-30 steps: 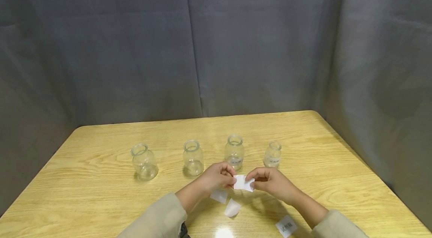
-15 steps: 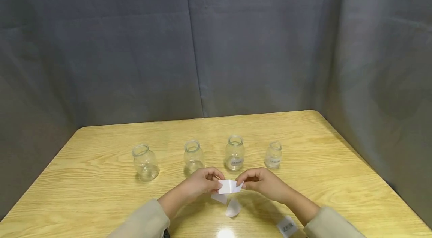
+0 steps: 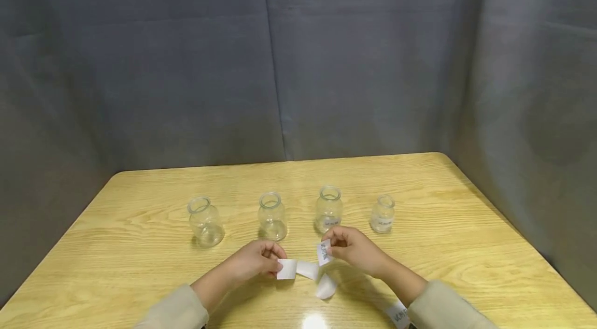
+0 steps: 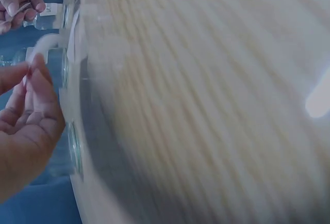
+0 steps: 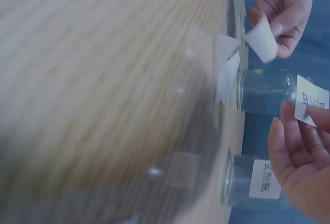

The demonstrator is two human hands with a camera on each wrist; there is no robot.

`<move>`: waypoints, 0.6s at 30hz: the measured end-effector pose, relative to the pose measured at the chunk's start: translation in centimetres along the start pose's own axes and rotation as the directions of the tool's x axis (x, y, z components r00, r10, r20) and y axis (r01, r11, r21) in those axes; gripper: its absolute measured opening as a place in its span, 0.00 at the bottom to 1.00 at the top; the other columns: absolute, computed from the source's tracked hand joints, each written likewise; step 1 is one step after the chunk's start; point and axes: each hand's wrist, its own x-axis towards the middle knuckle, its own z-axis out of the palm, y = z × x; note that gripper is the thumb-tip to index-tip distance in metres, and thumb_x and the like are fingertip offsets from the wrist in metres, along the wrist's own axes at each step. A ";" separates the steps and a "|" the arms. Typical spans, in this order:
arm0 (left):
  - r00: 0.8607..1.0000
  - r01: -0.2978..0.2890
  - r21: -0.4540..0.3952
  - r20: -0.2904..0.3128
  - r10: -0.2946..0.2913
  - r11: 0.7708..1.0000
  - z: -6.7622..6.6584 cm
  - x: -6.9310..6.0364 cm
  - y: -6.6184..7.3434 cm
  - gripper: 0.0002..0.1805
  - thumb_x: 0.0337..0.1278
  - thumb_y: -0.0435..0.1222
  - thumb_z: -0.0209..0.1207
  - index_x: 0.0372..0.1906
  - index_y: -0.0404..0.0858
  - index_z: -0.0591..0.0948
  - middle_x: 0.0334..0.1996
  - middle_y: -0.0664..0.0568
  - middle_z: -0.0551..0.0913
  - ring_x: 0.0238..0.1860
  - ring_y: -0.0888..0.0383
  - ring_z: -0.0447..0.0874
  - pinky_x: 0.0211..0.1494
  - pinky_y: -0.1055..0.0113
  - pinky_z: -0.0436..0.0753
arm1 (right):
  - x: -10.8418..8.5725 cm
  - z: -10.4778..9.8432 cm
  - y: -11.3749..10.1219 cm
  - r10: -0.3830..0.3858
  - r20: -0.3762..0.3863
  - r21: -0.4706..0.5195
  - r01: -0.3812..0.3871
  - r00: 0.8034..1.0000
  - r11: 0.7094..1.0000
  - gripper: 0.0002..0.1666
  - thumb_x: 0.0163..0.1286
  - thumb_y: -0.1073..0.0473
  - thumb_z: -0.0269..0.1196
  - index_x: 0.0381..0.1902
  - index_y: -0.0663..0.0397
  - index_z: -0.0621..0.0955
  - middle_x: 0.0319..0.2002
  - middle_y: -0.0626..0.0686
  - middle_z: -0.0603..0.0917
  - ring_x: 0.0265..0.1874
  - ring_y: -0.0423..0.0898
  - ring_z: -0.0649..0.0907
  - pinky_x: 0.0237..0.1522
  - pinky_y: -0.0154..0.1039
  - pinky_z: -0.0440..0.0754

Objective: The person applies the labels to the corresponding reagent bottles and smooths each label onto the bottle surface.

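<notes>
One printed white paper square (image 3: 396,313) lies by our beige right sleeve (image 3: 448,309), two blank white scraps (image 3: 326,286) farther in on the yellow wooden table (image 3: 116,267). Above it, our left hand (image 3: 257,262) pinches a plain white paper piece (image 3: 288,269) and our right hand (image 3: 356,251) a black-printed white label (image 3: 323,253), with four clear glass jars (image 3: 272,220) standing beyond.

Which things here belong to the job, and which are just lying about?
Seemingly part of the job:
printed label, in the right hand
white paper piece, in the left hand
loose printed label
four glass jars

Seemingly just lying about:
two white paper scraps
</notes>
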 end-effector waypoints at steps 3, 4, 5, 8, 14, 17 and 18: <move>0.999 0.050 0.028 0.006 -0.050 0.998 -0.3 -0.7 -0.2 0.08 0.46 0.27 0.55 0.35 0.29 0.73 0.24 0.50 0.72 0.27 0.58 0.72 0.34 0.66 0.76 | 0.6 0.5 -0.2 0.005 0.006 0.006 -0.005 1.000 1.000 0.10 0.60 0.71 0.52 0.41 0.68 0.71 0.31 0.54 0.74 0.31 0.46 0.74 0.34 0.41 0.76; 0.998 0.062 0.037 0.010 -0.062 0.997 -0.4 -0.9 -0.3 0.08 0.46 0.27 0.56 0.34 0.29 0.73 0.23 0.50 0.71 0.27 0.58 0.72 0.33 0.67 0.75 | 0.8 0.7 -0.3 0.008 0.004 0.008 -0.008 1.000 1.000 0.11 0.60 0.72 0.52 0.41 0.68 0.71 0.31 0.55 0.74 0.30 0.46 0.74 0.33 0.41 0.76; 0.998 0.068 0.051 0.012 -0.068 0.996 -0.4 -1.0 -0.5 0.08 0.46 0.28 0.56 0.34 0.30 0.73 0.23 0.51 0.71 0.26 0.58 0.72 0.32 0.67 0.74 | 1.0 0.9 -0.3 0.011 0.001 0.003 -0.011 1.000 1.000 0.12 0.59 0.72 0.52 0.42 0.67 0.71 0.31 0.55 0.74 0.30 0.45 0.74 0.31 0.40 0.76; 0.997 0.080 0.063 0.013 -0.081 0.995 -0.6 -1.4 -0.8 0.08 0.45 0.29 0.57 0.33 0.30 0.73 0.23 0.51 0.72 0.26 0.58 0.72 0.31 0.68 0.73 | 1.6 1.4 -0.4 0.013 -0.001 0.001 -0.013 1.000 1.000 0.16 0.57 0.75 0.53 0.45 0.68 0.70 0.31 0.55 0.74 0.27 0.44 0.73 0.28 0.35 0.75; 0.995 0.105 0.056 -0.010 -0.104 0.993 -1.0 -1.6 -1.2 0.11 0.43 0.31 0.56 0.35 0.30 0.73 0.27 0.49 0.74 0.28 0.57 0.73 0.30 0.69 0.72 | 2.8 2.3 -0.3 0.027 -0.024 0.017 -0.026 0.999 1.000 0.19 0.51 0.78 0.56 0.44 0.70 0.69 0.30 0.54 0.74 0.27 0.44 0.72 0.27 0.28 0.72; 0.994 0.109 0.074 -0.026 -0.107 0.991 -1.4 -1.7 -1.2 0.12 0.44 0.32 0.56 0.35 0.30 0.73 0.28 0.49 0.74 0.29 0.57 0.73 0.30 0.69 0.72 | 3.2 2.7 -0.2 0.022 -0.042 -0.021 -0.023 0.999 1.000 0.16 0.50 0.77 0.57 0.39 0.68 0.70 0.29 0.53 0.73 0.27 0.43 0.72 0.26 0.29 0.72; 0.994 0.107 0.084 -0.033 -0.105 0.991 -1.6 -1.7 -1.2 0.12 0.45 0.33 0.56 0.36 0.30 0.73 0.28 0.50 0.74 0.30 0.57 0.73 0.31 0.69 0.72 | 3.4 2.8 -0.2 0.019 -0.046 -0.030 -0.021 0.999 0.999 0.15 0.50 0.77 0.57 0.37 0.67 0.71 0.28 0.53 0.73 0.27 0.43 0.72 0.26 0.29 0.72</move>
